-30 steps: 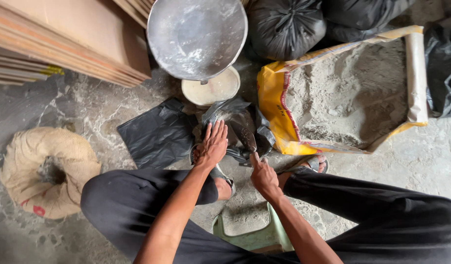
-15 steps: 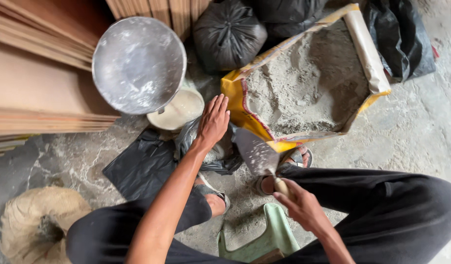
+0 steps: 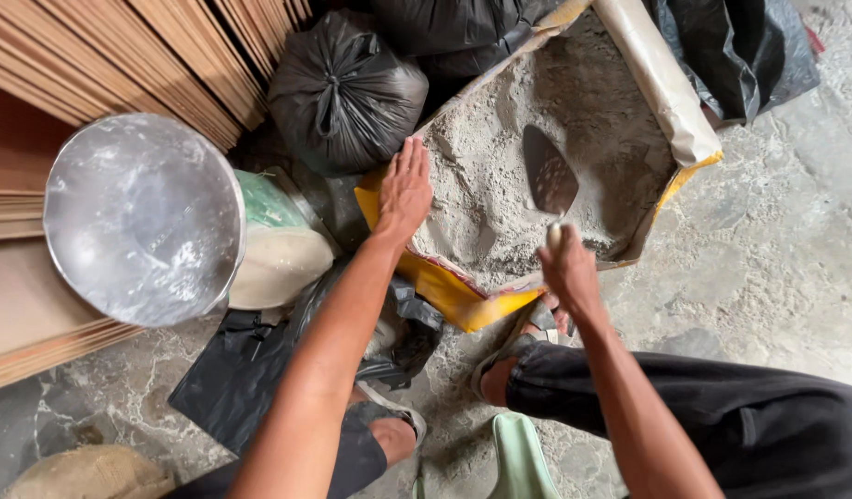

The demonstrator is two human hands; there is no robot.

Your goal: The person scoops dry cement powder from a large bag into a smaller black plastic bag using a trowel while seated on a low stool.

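My right hand (image 3: 568, 273) grips the handle of a trowel (image 3: 549, 177), whose dark pointed blade lies on grey powder inside a torn-open yellow sack (image 3: 463, 300). My left hand (image 3: 404, 189) rests flat with fingers together on the sack's left rim, touching the powder's edge. A shiny round metal pan (image 3: 144, 219) sits to the left on a green and white scale body (image 3: 276, 245). A small black plastic bag (image 3: 403, 337) lies open below my left forearm.
Tied black bags (image 3: 343, 92) stand behind the sack, another at the top right (image 3: 740, 51). Stacked plywood sheets (image 3: 121, 55) fill the upper left. A flat black bag (image 3: 227, 379) lies on the concrete floor. A pale green stool (image 3: 518, 457) shows between my legs.
My right hand has carried the trowel from near my knee up into the sack's powder. My left hand moved from the small black bag to the sack's rim. The view shifted toward the sack.
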